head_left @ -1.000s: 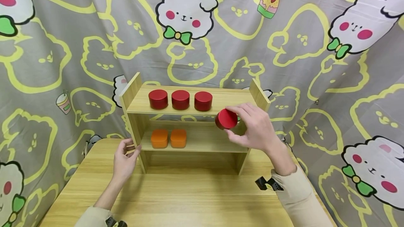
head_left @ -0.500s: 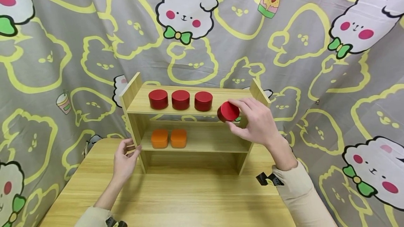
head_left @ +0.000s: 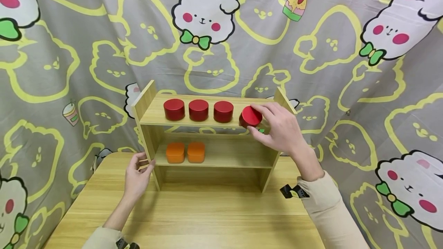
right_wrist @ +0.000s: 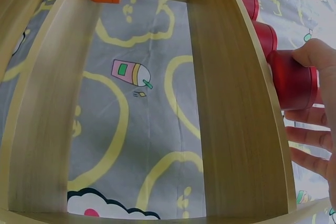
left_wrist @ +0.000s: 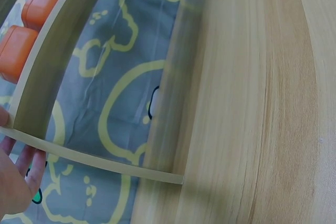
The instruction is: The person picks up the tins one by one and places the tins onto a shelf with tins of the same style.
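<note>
My right hand [head_left: 282,128] pinches a red round tin [head_left: 250,117] between thumb and fingers. It tilts slightly at the front of the top board, right of three matching tins [head_left: 223,111] standing in a row. The right wrist view has the held tin [right_wrist: 293,81] right at the board's edge, close beside its neighbour. At the left, my left hand [head_left: 136,176] grips the side panel of the wooden shelf [head_left: 147,141]. In the left wrist view, its fingers [left_wrist: 37,169] lie along the outer face of that panel, with the thumb on the other side.
Two orange rounded-square boxes [head_left: 185,153] sit on the left part of the middle board [head_left: 235,156]. The shelf stands on a wood-grain table [head_left: 207,218]. A grey patterned curtain [head_left: 214,64] hangs behind and along both sides. Raised side panels [head_left: 284,101] flank the top board.
My right hand has raised the red tin from below the top board's front edge up to board level, moving slightly right. The left hand has stayed in place.
</note>
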{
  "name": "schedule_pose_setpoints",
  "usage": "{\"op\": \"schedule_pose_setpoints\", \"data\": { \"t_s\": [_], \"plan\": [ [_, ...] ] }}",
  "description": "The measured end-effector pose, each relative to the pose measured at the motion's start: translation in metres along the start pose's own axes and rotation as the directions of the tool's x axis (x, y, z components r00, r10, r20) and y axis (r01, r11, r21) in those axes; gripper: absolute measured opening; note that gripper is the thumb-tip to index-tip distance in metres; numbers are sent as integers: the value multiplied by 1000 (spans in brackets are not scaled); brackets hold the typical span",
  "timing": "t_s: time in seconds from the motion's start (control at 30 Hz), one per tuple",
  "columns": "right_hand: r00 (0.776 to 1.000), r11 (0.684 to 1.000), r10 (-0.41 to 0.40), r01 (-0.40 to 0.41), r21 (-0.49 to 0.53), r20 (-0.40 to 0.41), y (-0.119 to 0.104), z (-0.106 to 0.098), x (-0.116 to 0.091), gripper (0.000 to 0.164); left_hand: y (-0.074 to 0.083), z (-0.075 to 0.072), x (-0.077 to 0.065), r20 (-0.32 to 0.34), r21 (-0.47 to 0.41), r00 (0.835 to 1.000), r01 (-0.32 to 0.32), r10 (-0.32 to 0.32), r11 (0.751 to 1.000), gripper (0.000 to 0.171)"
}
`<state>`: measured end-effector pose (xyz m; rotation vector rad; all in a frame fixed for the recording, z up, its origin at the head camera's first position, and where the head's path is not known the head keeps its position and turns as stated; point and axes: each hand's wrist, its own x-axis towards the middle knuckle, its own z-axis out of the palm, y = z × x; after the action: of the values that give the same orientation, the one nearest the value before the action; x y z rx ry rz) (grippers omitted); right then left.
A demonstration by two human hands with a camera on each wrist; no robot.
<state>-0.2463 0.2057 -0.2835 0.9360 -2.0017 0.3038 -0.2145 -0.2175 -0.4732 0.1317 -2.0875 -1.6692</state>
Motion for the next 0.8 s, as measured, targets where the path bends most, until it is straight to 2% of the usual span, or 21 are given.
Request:
{"op": "schedule_pose_setpoints", "data": {
  "t_s": [0.43, 0.8],
  "plan": [
    [1000, 1000, 3, -3, -12, 21, 6, 7, 4, 52, -4, -2, 1, 7, 9, 1000, 7, -8, 1000, 35],
    [997, 999, 38, -37, -9, 64, 9, 11, 7, 50, -4, -1, 2, 13, -3, 1000, 9, -9, 1000, 33]
  ]
}}
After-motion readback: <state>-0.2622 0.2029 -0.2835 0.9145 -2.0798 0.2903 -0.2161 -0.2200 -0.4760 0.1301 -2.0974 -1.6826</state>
